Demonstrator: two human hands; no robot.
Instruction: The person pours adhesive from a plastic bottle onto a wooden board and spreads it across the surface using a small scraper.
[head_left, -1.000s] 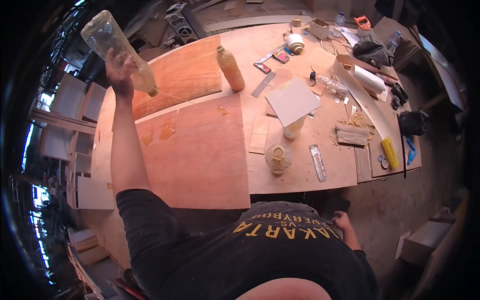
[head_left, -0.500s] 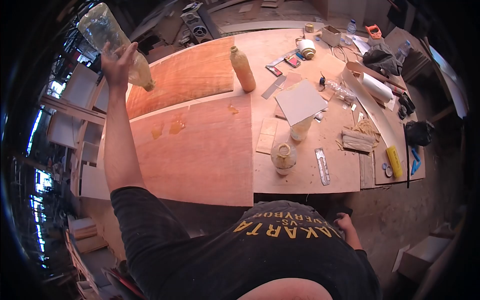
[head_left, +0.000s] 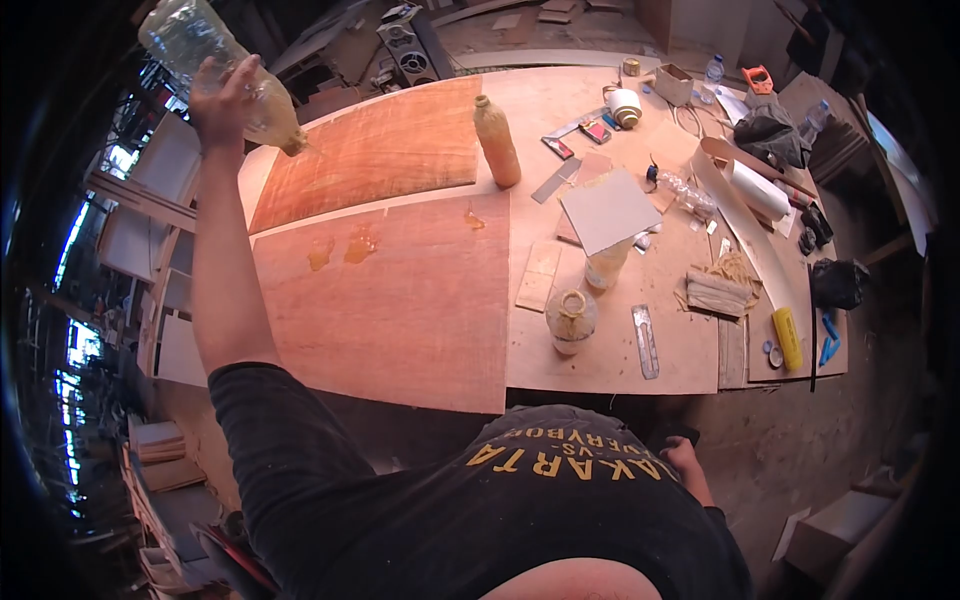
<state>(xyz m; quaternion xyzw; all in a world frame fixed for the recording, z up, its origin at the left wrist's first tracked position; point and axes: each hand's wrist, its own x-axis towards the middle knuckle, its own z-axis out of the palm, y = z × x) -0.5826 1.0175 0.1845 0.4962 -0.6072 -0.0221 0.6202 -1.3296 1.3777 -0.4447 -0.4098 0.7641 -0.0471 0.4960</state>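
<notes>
Fingers of the right hand (head_left: 680, 455) are curled beyond the surface's near edge, by a dark object (head_left: 672, 437); whether they grip it, I cannot tell. Close to the near edge of the surface (head_left: 620, 370), a wide-mouthed bottle (head_left: 571, 322) stands upright, its clear walls clouded by yellowish residue. Just behind it, a translucent cup (head_left: 606, 268) stands partly under a pale square board (head_left: 610, 212), its contents hidden.

Toward the left edge lies a plywood panel (head_left: 390, 300) with glossy amber puddles (head_left: 362, 243). Above the surface's left side, the left hand wraps its fingers around a large clear bottle (head_left: 225, 75), tilted neck down, yellowish coating inside its lower part, a thin strand trailing from the mouth toward an orange-stained panel (head_left: 380, 145). Right of that panel stands a slim bottle (head_left: 498, 142), amber-coloured for most of its height. A crumpled clear bottle (head_left: 688, 195) lies farther right. Near the far edge are an open box (head_left: 674, 86), its inside unclear, and a small water bottle (head_left: 714, 70) with a blue cap.
</notes>
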